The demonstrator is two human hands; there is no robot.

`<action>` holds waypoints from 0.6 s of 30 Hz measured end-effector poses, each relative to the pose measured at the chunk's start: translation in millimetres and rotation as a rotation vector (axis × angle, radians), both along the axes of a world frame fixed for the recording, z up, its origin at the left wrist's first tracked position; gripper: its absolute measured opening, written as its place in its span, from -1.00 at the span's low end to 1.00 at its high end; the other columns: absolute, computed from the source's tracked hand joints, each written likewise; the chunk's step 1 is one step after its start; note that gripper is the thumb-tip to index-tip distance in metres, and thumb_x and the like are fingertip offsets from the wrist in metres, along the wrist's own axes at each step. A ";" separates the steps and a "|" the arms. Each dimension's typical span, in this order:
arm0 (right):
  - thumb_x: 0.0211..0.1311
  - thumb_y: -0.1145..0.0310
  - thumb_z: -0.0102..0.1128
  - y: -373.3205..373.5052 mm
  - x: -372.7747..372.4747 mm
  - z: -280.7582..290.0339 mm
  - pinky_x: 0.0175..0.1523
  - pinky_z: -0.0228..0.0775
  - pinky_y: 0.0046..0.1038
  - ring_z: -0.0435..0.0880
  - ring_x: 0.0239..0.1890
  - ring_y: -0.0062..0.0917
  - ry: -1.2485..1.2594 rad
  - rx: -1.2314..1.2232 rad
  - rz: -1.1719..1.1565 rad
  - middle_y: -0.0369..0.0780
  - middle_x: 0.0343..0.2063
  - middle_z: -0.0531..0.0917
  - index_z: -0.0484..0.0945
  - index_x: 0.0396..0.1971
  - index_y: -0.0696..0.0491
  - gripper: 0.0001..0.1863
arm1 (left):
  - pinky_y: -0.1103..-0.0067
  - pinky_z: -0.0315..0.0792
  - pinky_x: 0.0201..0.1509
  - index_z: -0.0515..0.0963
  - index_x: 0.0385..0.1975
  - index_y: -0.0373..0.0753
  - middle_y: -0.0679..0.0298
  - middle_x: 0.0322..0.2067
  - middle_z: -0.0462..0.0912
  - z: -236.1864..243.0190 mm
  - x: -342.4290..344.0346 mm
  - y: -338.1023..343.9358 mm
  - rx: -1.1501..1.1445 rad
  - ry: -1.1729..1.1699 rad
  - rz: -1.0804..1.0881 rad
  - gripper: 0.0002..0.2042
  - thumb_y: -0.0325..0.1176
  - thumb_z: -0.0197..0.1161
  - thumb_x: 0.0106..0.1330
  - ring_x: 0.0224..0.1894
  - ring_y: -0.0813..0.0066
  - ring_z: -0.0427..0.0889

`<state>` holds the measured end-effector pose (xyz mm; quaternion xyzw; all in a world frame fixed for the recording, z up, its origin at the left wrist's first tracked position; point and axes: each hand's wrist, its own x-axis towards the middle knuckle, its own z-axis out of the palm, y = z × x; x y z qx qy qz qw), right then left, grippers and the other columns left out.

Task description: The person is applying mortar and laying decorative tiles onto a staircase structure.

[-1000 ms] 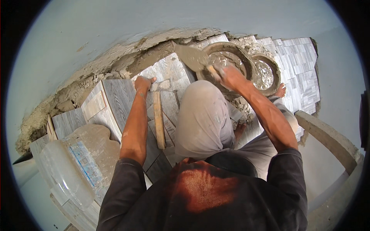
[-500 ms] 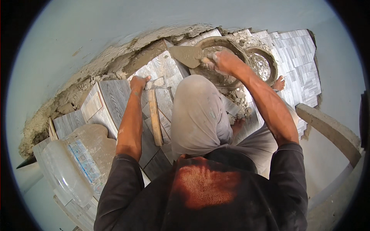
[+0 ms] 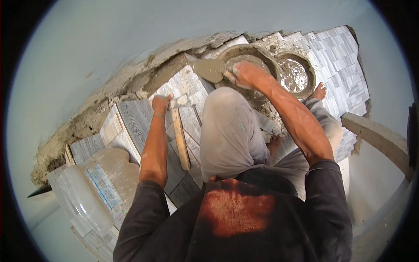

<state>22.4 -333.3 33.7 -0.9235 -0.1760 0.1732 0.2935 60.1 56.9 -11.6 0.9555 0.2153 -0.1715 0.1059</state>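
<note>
My right hand (image 3: 246, 75) is closed around the handle of a trowel (image 3: 209, 70). Its broad blade is coated with wet grey mortar and points left, above the tiled step. Just behind the trowel hand is a round tub (image 3: 273, 61) with mortar inside. My left hand (image 3: 162, 102) leans on the edge of a step faced with grey wood-pattern tiles (image 3: 135, 115), thumb out to the side and the other fingers partly hidden. Beside that hand, a narrow wooden bar (image 3: 180, 139) lies on the tiles. Wet mortar (image 3: 170, 72) fills the gap along the wall.
A second round tub (image 3: 310, 65) holds watery mortar. A large clear plastic container (image 3: 83, 205) lies at left. Rubble (image 3: 270, 111) is strewn near my feet, and a curved concrete-like beam (image 3: 375, 135) juts in at right. A broken plaster edge (image 3: 74, 118) runs along the wall.
The view has shifted slightly. The trowel blade has tilted and sits a little lower against the step's edge. My left hand stays on the step.
</note>
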 end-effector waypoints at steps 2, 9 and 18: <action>0.23 0.12 -0.14 -0.7 5.7 2.6 -0.09 0.39 -0.16 0.56 -0.24 -0.06 -0.045 0.029 0.007 0.02 -0.36 0.61 0.59 -0.37 0.15 -0.59 | 0.39 0.38 -0.01 0.50 -0.26 -0.57 -0.20 -0.17 0.54 2.2 6.1 0.8 -0.027 0.086 0.022 -0.33 0.02 0.42 -0.13 -0.07 0.00 0.55; 0.30 0.15 -0.13 -12.6 59.7 21.1 -0.23 0.43 -0.23 0.58 -0.40 -0.21 0.048 -0.109 0.224 -0.05 -0.47 0.60 0.52 -0.37 0.07 -0.67 | 0.38 0.41 -0.04 0.50 -0.24 -0.55 -0.20 -0.18 0.55 -2.3 4.5 1.4 0.035 0.080 0.021 -0.31 0.04 0.43 -0.14 -0.09 -0.02 0.56; 0.13 0.25 0.00 -13.4 -26.0 -23.1 -0.26 0.41 -0.13 0.57 -0.37 -0.05 -0.055 -0.005 0.159 0.03 -0.47 0.59 0.45 -0.20 0.10 -0.71 | 0.36 0.43 -0.07 0.51 -0.29 -0.54 -0.16 -0.22 0.57 8.4 -0.6 -10.2 0.073 0.032 0.045 -0.34 0.03 0.44 -0.15 -0.13 -0.01 0.58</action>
